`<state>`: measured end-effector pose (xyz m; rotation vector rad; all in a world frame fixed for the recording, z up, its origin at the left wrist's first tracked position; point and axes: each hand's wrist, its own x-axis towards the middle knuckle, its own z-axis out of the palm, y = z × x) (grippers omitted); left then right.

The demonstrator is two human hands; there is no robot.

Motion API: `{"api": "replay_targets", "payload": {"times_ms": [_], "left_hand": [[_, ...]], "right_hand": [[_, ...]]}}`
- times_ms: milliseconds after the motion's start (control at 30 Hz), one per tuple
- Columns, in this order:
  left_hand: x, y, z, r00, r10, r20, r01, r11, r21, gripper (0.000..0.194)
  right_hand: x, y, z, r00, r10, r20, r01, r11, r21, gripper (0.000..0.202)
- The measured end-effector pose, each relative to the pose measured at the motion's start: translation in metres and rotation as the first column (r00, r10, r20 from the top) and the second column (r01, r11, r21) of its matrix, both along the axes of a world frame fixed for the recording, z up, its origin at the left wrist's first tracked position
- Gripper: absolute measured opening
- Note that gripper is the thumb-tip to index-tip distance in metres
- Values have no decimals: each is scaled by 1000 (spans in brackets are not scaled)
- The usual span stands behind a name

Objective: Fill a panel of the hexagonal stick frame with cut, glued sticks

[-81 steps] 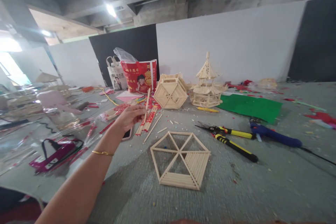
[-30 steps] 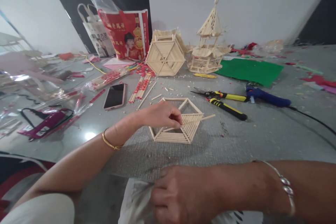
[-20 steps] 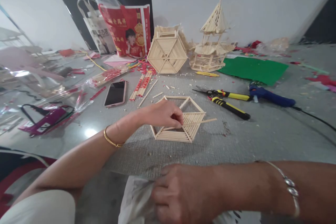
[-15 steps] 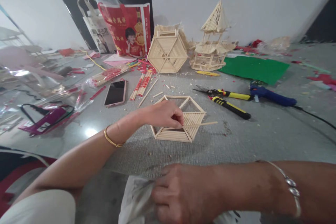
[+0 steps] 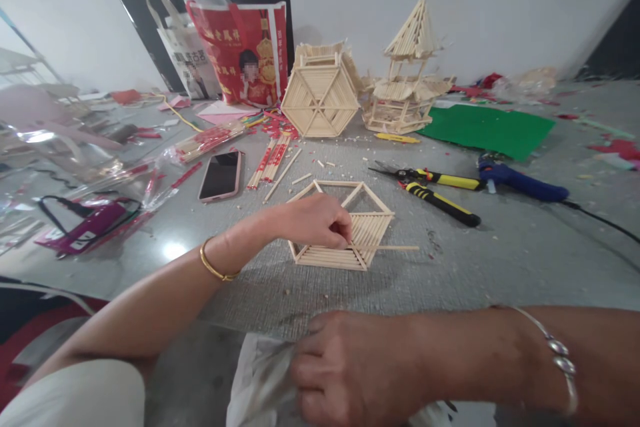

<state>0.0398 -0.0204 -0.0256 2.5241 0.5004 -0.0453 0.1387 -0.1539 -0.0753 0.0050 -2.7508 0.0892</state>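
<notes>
My left hand (image 5: 320, 221) pinches a thin wooden stick (image 5: 395, 247), which juts out to the right across the hexagonal stick frame (image 5: 373, 240). The frame lies flat on the table. Closely laid sticks fill its right and near sections, while its far sections are open; the hand covers part of its left side. Close to me, at the table's near edge, my right hand (image 5: 345, 367) is closed over pale cloth (image 5: 260, 373). Its fingertips are hidden, so what they grip, if anything, cannot be seen.
Right of the frame lie yellow-black pliers (image 5: 440, 203) and a blue glue gun (image 5: 525, 183). To the left are a phone (image 5: 221, 175) and bundled sticks (image 5: 270, 160). Behind stand a hexagonal stick model (image 5: 320, 100), a stick pagoda (image 5: 400, 93), a green sheet (image 5: 487, 130) and a red bag (image 5: 240, 53).
The stick in my left hand has swung so that its free end sits lower, nearer to me, over the frame's near part. My right hand has stayed in place.
</notes>
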Motion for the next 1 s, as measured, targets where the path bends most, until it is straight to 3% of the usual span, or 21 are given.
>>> {"api": "replay_targets", "payload": {"times_ms": [1000], "left_hand": [[2,-1,4,998,17,-58,-17,1000,-6,12]], "right_hand": [[2,1,3,996,-33,78,31,999,15,16]]}}
